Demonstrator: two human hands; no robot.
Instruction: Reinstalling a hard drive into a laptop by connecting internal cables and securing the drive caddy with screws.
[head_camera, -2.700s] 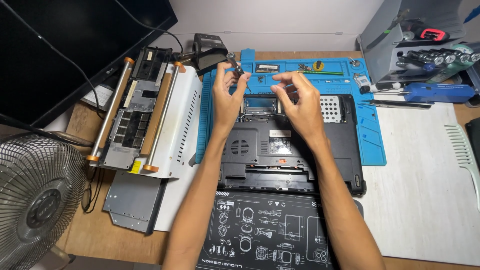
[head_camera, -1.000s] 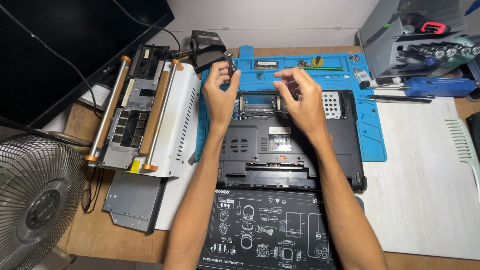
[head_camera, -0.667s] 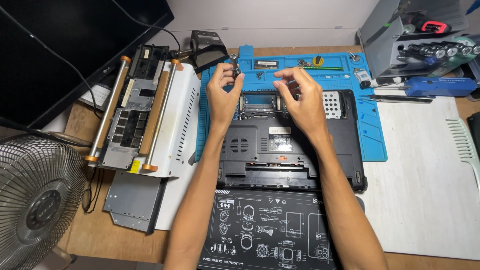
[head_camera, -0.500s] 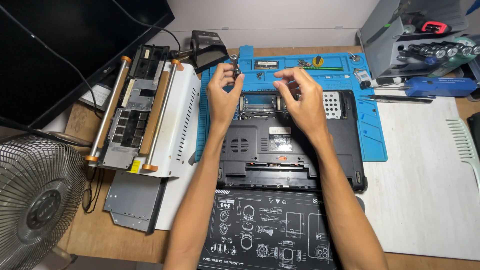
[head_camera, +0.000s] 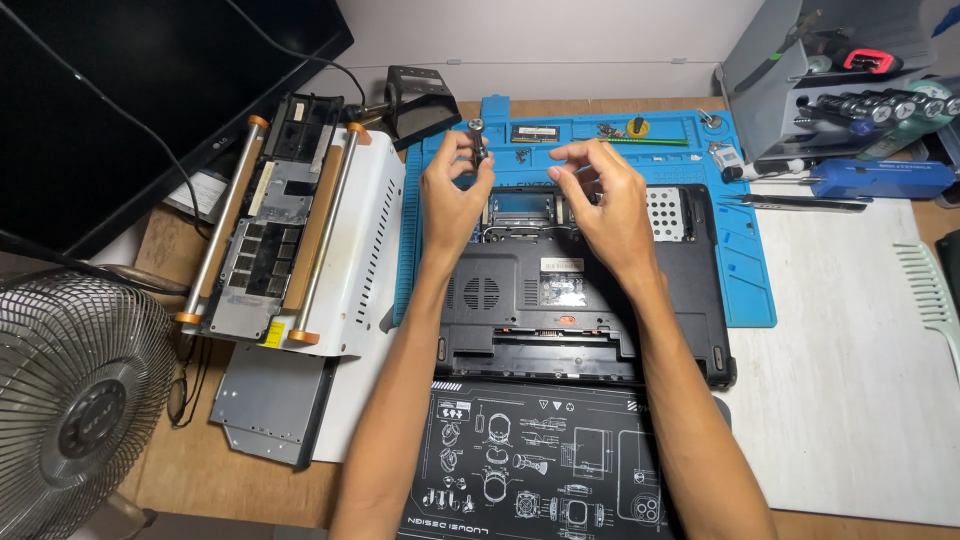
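Observation:
An upturned black laptop base (head_camera: 560, 300) with its memory bay open lies on a blue work mat (head_camera: 745, 250). My left hand (head_camera: 452, 195) hovers over the laptop's far left corner and holds a small screwdriver (head_camera: 477, 140) upright between thumb and fingers. My right hand (head_camera: 605, 205) is above the open bay, fingers curled and apart, thumb and forefinger close together; whether they pinch anything tiny is unclear. A green memory module (head_camera: 533, 132) rests in the mat's top tray.
A white metal device with two rods and removed covers (head_camera: 290, 230) sits left. A dark monitor (head_camera: 130, 90) stands at far left, a fan (head_camera: 75, 410) at bottom left. A tool rack (head_camera: 840, 90), tweezers (head_camera: 800, 203) and a black printed mat (head_camera: 540, 470) surround the laptop.
Both hands have shifted slightly toward the laptop's far edge; the left hand has raised the screwdriver a little. The laptop has not moved.

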